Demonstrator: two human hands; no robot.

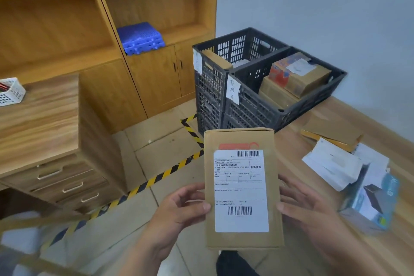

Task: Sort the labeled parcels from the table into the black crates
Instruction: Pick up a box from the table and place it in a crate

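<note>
Both hands (179, 208) hold parcel (242, 188) before crates (257, 105).

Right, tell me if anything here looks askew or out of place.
The parcels still on the table lie in a loose heap, overlapping at odd angles. In the nearer crate the top box sits tilted on the ones under it. The box held in both hands looks intact.

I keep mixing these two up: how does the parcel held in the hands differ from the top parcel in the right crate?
The held parcel is plain brown with a large label turned to the camera; the crate parcel has a red and blue printed end and a smaller label. The left hand and right hand grip the held parcel; the crate parcel rests tilted on other boxes. Both are labeled cardboard.
</note>
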